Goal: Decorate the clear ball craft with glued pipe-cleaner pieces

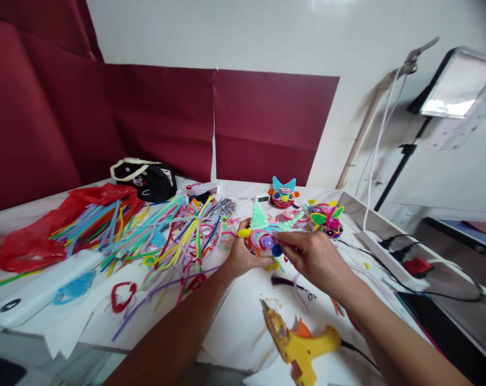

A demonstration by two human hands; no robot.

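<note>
My left hand (243, 256) is wrapped around the lower left side of a small pipe-cleaner animal head (262, 231). The head has mint-green pointed ears, a yellow piece at the side, and pink and orange coils. On its front sit a round purple piece (267, 243) and a dark blue piece (277, 250). My right hand (317, 258) pinches at the right side of the head, close to the blue piece; its fingertips hide exactly what they grip. Below the hands a yellow hot glue gun (303, 343) lies on its side on white paper.
Loose pipe cleaners (174, 230) spread across the left, partly in a red plastic bag (37, 230). Finished animal heads (283, 194) and a colourful figure (327, 219) stand behind. A power strip (395, 262) with cables runs along the right; a black bag (150, 179) lies at the back.
</note>
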